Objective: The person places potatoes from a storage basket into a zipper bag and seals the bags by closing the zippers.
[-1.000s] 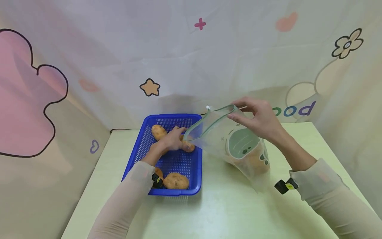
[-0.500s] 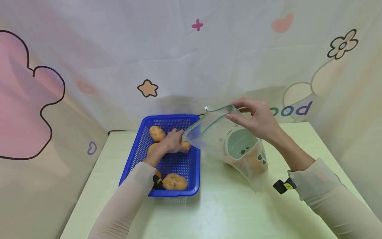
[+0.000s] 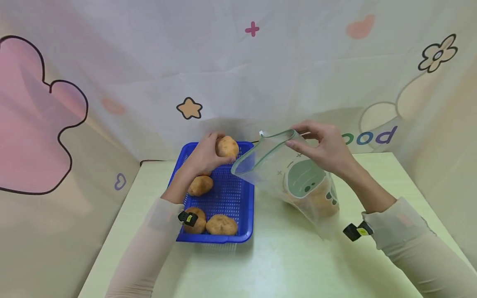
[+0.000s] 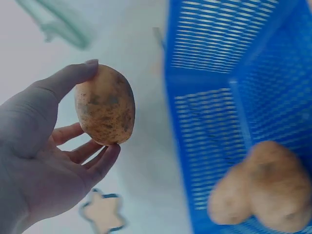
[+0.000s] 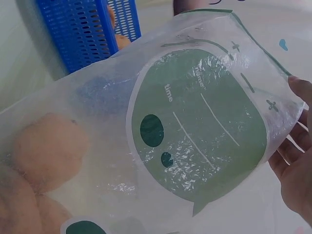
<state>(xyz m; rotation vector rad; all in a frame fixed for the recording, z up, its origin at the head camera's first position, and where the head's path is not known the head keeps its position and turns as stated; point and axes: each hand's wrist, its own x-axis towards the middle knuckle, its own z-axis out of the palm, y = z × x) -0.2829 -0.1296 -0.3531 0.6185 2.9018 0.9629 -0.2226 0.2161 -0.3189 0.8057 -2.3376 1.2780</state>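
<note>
Since approx half a sec ago, L hand (image 3: 204, 156) has come up & back from low in the basket (image 3: 249, 203), w/ a potato (image 3: 228, 147) now lifted over the far rim. R hand (image 3: 328, 145) & bag (image 3: 268, 171) look abt the same.

L hand: thumb one side, fingertips the other, gripping the potato; L wrist cam shows it held in air, nothing under it. It's just L of the bag mouth, not in yet. Can't tell if thumb touches the bag edge.

R hand: thumb & fingers pinch the bag's top edge on its R side, mouth gaping, tilted twd basket. Bag's lower end seems to rest on the table (image 3: 279, 265), R of basket.

Progress, as judged: partway. Done: several spuds (image 5: 51, 151) already in bag, at least 3 visible thru the film in R wrist view; exact no. unclear. In hand: 1. Left: at least 4 in basket, i.e. 2 near end (one (image 3: 222, 224), the other partly behind L wrist strap (image 3: 188, 218)), plus 2 abt mid/far, L side, one mostly hidden by L hand. Bag not yet closed.
</note>
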